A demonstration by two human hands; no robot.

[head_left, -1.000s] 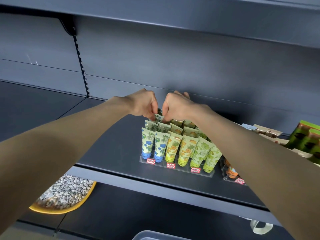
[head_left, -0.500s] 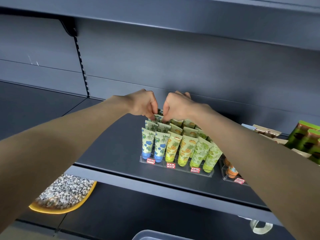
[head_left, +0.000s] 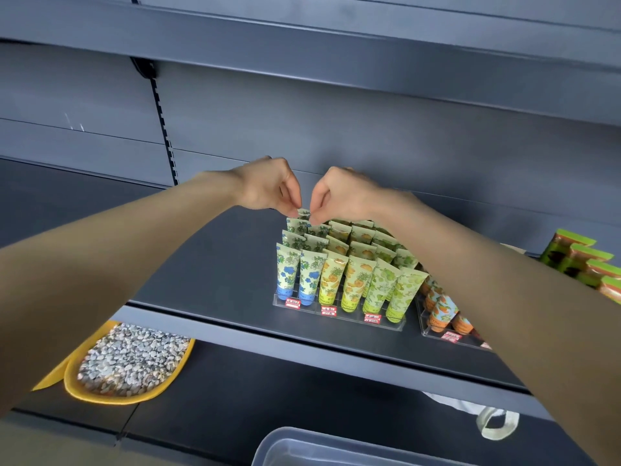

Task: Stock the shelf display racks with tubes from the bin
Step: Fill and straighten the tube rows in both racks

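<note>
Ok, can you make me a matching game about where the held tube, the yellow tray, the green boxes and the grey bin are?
Things: 1 held tube; 2 yellow tray; 3 green boxes; 4 grey bin.
Places: A bottom edge of the view; B back of the clear rack; C lower shelf, left; D middle shelf, far right.
Pairs: 1-B, 2-C, 3-D, 4-A.

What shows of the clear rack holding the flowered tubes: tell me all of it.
The clear rack, seemingly transparent plastic, sits flat on the shelf near its front edge. Tubes stand in it caps down: blue tubes left, yellow tubes middle, green tubes right. Three red price tags line its front lip. A second rack stands beside it. The left hand and right hand pinch a back-row tube.
</note>
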